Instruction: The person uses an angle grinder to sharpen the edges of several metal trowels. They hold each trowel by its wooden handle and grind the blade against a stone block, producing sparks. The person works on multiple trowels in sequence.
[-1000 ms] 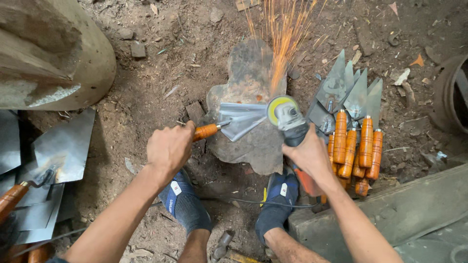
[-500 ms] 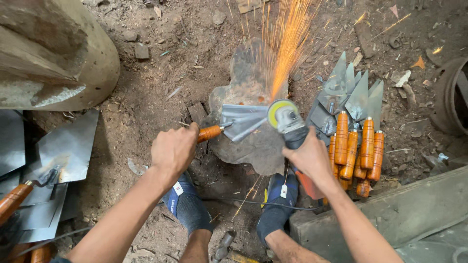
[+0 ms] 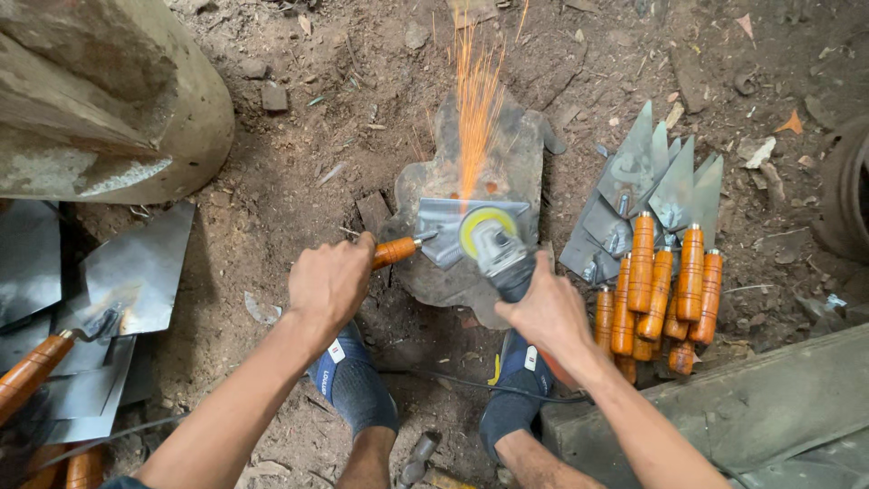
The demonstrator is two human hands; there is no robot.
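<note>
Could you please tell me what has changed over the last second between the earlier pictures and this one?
Very little. The spark stream has swung from fanning up and to the right to shooting almost straight up. The left hand still grips the trowel by its orange handle on the flat stone, and the right hand still holds the angle grinder to the blade. The trowel pile has not moved.

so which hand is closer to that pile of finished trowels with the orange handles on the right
Right. The right hand grips the angle grinder just beside the trowel pile, to its left. The left hand holds the orange handle of the trowel being ground, farther left across the stone.
</note>
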